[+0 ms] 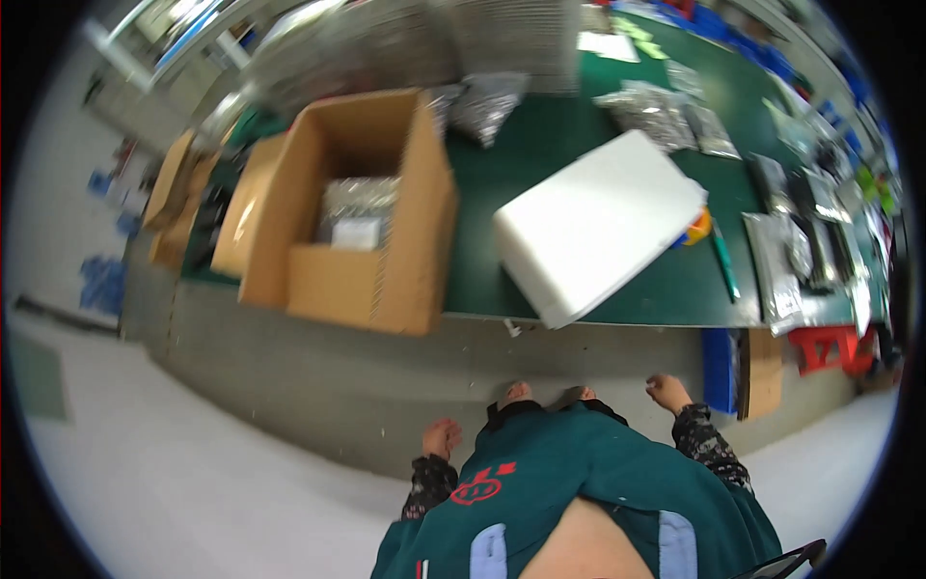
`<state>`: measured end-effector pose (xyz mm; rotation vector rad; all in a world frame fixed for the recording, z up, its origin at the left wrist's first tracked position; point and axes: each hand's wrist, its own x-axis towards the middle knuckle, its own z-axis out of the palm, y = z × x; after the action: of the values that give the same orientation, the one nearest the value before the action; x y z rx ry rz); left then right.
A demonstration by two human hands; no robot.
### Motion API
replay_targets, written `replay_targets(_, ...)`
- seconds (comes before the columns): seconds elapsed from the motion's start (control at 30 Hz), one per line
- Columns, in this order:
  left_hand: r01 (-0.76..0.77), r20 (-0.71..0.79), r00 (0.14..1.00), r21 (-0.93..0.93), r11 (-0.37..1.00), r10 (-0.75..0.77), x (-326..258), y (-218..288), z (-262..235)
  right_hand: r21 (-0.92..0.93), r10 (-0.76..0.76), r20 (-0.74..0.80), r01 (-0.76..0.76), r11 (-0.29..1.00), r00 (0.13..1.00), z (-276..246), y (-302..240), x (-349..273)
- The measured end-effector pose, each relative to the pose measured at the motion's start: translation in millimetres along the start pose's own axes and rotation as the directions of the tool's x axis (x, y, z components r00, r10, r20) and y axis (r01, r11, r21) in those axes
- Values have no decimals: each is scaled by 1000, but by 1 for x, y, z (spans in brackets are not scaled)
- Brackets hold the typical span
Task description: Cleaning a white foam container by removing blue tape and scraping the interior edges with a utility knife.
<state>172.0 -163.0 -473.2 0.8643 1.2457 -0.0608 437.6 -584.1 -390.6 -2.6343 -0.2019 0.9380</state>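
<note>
My left hand (pixel 442 436) hangs at my side above the grey floor, fingers loosely curled, holding nothing. My right hand (pixel 667 391) hangs the same way on the other side, also empty, near a blue bin (pixel 719 369) under the table. Both hands are well short of the green table (pixel 540 154). On the table's near edge stands an open cardboard box (pixel 400 289) with a silver bag (pixel 359 205) inside. To its right a white foam block (pixel 598 227) lies tilted, jutting over the edge.
Silver bags (pixel 666 111) lie at the back and along the table's right side. A green pen (pixel 725 262) and a coloured tape roll (pixel 698 228) lie beside the foam. A red stool (pixel 825 347) and flat cardboard (pixel 764 372) stand under the right end.
</note>
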Motion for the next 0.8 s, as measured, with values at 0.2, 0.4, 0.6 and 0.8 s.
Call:
replay_targets(0.2,-591,345,803,353,725,486,-41,99,86,391,-14,-539,265,882,842,-93,-36,14)
replay_targets(0.4,-884,414,393,415,214,821,-134,155,223,252,-178,-791,577,777,585,-174,-119,44)
replay_targets(0.6,-851,155,229,511,121,961,-123,158,278,342,-341,-602,619,707,722,-218,-151,75)
replay_targets(0.8,-732,76,230,671,121,970,-199,241,277,183,-552,-573,751,634,606,-275,-161,40)
